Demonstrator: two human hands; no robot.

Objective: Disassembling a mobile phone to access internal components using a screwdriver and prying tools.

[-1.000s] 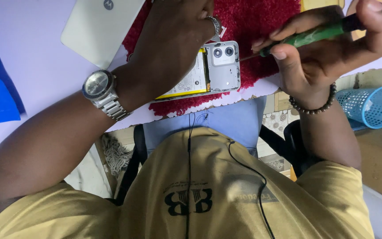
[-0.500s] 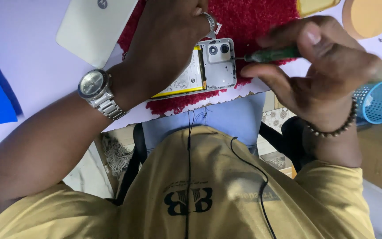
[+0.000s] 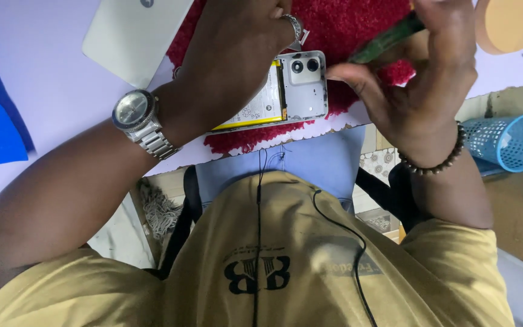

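Directly opened phone [image 3: 286, 94] between both hands

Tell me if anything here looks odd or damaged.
The grey smartphone on the red fuzzy mat lies with its back cover off, yellow-edged battery exposed, under the left hand. The right hand holds a green-handled screwdriver. Nothing looks spilled.

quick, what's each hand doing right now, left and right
Left hand: pressed down on the opened phone, holding it on the red mat.
Right hand: closed around a green screwdriver.
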